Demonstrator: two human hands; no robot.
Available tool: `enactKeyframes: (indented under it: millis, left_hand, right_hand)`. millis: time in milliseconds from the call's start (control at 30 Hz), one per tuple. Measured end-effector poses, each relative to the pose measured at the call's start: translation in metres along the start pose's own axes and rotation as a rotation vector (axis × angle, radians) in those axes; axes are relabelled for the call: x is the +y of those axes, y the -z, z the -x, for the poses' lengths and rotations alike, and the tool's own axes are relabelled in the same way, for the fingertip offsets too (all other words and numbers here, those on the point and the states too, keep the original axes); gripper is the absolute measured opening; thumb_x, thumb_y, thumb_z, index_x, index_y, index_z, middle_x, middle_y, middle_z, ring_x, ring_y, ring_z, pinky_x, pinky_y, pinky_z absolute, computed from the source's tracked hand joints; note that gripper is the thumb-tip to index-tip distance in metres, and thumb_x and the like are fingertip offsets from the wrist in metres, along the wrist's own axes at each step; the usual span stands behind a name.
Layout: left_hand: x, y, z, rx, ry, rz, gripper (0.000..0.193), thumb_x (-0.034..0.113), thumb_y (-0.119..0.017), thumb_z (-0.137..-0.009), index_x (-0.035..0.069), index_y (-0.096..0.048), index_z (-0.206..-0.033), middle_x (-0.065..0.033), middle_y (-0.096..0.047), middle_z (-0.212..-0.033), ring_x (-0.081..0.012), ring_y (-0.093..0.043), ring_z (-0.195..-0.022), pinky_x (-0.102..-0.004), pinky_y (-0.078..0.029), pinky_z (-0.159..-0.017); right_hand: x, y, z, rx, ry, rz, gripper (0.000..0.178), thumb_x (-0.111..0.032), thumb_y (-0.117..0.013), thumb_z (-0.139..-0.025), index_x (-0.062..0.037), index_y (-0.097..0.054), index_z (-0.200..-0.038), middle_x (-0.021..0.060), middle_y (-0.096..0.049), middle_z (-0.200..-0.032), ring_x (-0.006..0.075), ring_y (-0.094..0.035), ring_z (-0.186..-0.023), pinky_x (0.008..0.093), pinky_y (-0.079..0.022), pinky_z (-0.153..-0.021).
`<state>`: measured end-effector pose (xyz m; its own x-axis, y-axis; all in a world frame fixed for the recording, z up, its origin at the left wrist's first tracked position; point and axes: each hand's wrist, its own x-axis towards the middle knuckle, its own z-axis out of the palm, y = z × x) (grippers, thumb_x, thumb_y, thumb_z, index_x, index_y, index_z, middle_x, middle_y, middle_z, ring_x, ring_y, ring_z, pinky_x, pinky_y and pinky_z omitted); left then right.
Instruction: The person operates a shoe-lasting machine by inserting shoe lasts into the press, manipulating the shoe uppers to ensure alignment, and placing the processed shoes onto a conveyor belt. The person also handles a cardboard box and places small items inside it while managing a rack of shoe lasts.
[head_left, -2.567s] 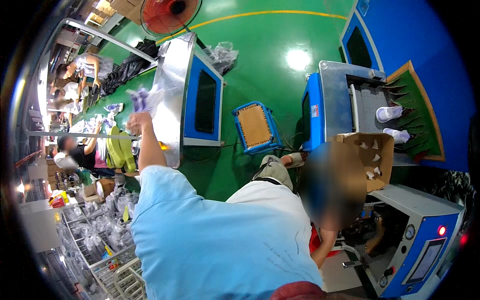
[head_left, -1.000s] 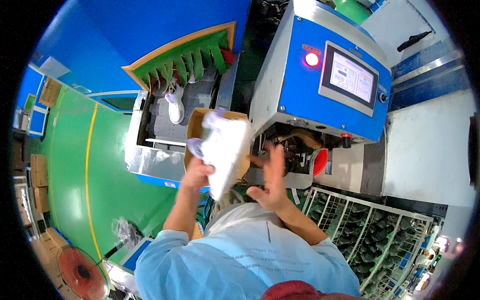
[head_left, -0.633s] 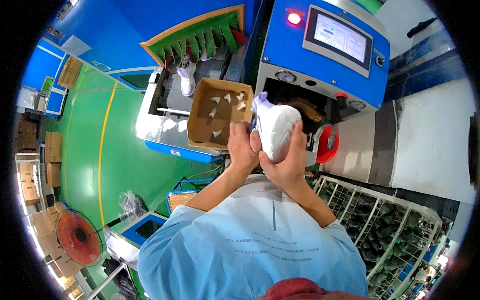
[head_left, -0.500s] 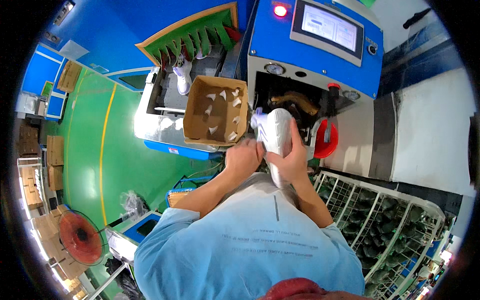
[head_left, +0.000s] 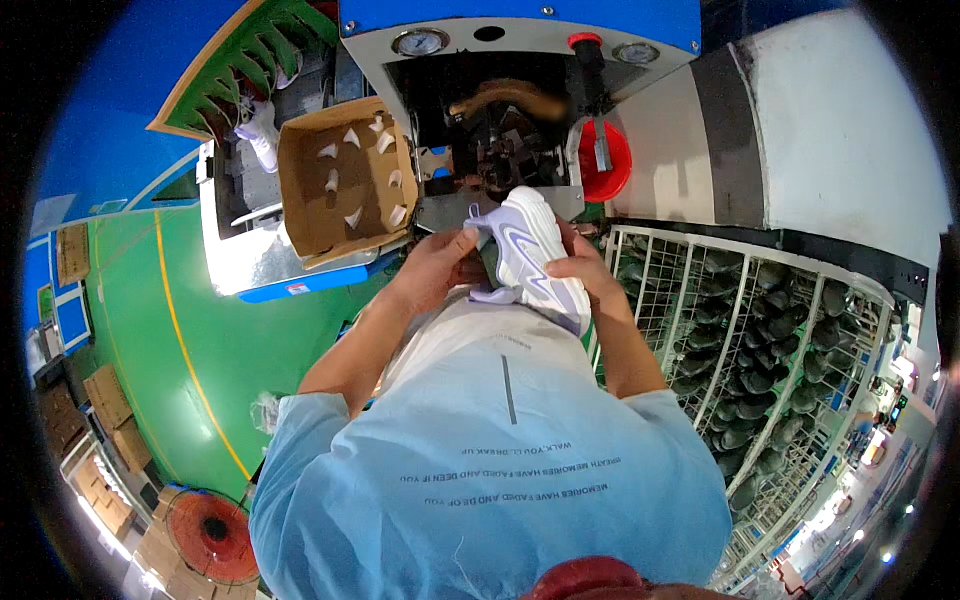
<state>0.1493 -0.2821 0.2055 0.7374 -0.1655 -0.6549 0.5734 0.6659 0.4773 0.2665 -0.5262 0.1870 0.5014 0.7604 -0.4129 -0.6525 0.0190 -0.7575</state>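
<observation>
A white and purple sneaker (head_left: 532,258) lies on its side in front of my body, its upper turned to the left and its white sole to the right. My right hand (head_left: 588,268) is wrapped round the sole side, with the thumb on the shoe's side. At the collar, my left hand (head_left: 440,268) pinches the edge of the opening by the heel tab. Some of its fingers are hidden behind the shoe. Just beyond the sneaker is the open bay of a blue and white machine (head_left: 640,85), with a brown curved pad (head_left: 510,97) inside.
Left of the machine, a cardboard box (head_left: 290,190) holds several small white curved pieces. Another sneaker (head_left: 259,135) sits on the conveyor behind it. A red bucket (head_left: 618,165) stands right of the bay. At the right, a white wire rack (head_left: 690,300) carries many dark shoe lasts.
The sneaker has been turned from sole-up so its purple side shows. My left hand has gone from beside the shoe to its collar. The view has shifted downward and right.
</observation>
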Motion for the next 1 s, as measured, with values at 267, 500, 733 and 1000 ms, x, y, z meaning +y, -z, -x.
enactKeyframes:
  millis: [267, 500, 733, 1000]
  left_hand:
    - [-0.027, 0.006, -0.037, 0.363, -0.48, -0.568, 0.037, 0.027, -0.063, -0.101, 0.001, -0.053, -0.125, -0.0077, -0.068, -0.099, -0.0131, -0.063, -0.087, -0.0307, -0.051, -0.078]
    - [-0.034, 0.003, -0.023, -0.001, -0.561, -0.499, 0.036, 0.022, -0.054, -0.107, 0.002, -0.044, -0.136, -0.0065, -0.059, -0.11, -0.0121, -0.055, -0.1, -0.0286, -0.046, -0.091]
    - [-0.036, 0.023, -0.11, 0.003, -0.426, -0.386, 0.039, 0.031, -0.054, -0.107, 0.005, -0.045, -0.135, -0.0058, -0.06, -0.113, -0.0132, -0.055, -0.101, -0.0315, -0.047, -0.091]
    - [-0.033, 0.059, -0.122, 0.029, -0.159, 0.081, 0.028, 0.03, -0.059, -0.104, 0.005, -0.057, -0.116, -0.0115, -0.067, -0.11, -0.0233, -0.068, -0.098, -0.0382, -0.055, -0.087]
  right_hand:
    - [0.0, -0.024, -0.011, 0.273, 0.103, -0.038, 0.091, 0.0, -0.066, -0.073, -0.0004, -0.034, -0.158, 0.0122, -0.049, -0.152, 0.0231, -0.048, -0.139, 0.033, -0.034, -0.116]
    - [-0.035, -0.032, -0.055, 0.576, 0.283, 0.113, 0.088, -0.005, -0.068, -0.075, -0.004, -0.036, -0.158, 0.0139, -0.054, -0.147, 0.0261, -0.055, -0.129, 0.0345, -0.042, -0.108]
    - [-0.049, -0.029, -0.109, 0.723, 0.201, 1.173, 0.105, -0.033, -0.081, -0.068, -0.019, -0.032, -0.16, 0.0302, -0.057, -0.136, 0.0431, -0.062, -0.116, 0.0455, -0.052, -0.095]
    - [-0.027, -0.053, -0.148, 0.759, 0.106, 1.725, 0.093, -0.046, -0.065, -0.085, -0.0185, -0.022, -0.162, 0.0419, -0.046, -0.139, 0.0539, -0.057, -0.12, 0.0528, -0.052, -0.095]
